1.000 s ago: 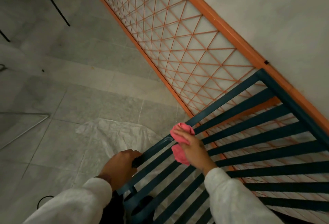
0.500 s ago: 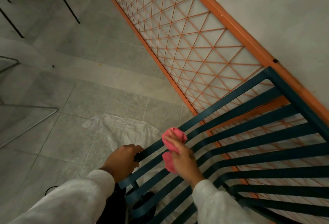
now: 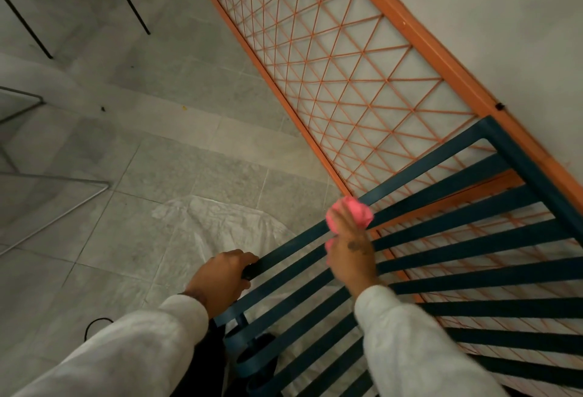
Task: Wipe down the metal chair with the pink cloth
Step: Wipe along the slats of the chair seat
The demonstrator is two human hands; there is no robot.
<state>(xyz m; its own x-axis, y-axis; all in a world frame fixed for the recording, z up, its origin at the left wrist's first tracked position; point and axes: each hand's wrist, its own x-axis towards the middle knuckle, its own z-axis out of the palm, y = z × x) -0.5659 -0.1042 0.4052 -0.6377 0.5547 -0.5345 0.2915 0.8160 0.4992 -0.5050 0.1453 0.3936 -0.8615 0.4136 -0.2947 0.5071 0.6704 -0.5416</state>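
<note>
A grey tiled floor [image 3: 176, 156] spreads beneath you, and a white wall [image 3: 504, 18] rises on your right with an orange metal lattice panel [image 3: 419, 36] against it. The dark blue slatted metal chair [image 3: 441, 158] stands over a crumpled white sheet [image 3: 220, 226]. Your left hand [image 3: 220, 276] curls round a slat end; your right hand [image 3: 350, 257] grips the bunched pink cloth [image 3: 356, 212] on the top slat.

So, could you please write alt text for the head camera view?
The right hand holds a pink cloth against a slat of the dark blue metal chair, while the left hand grips the chair's edge. An orange lattice panel stands beyond.
</note>
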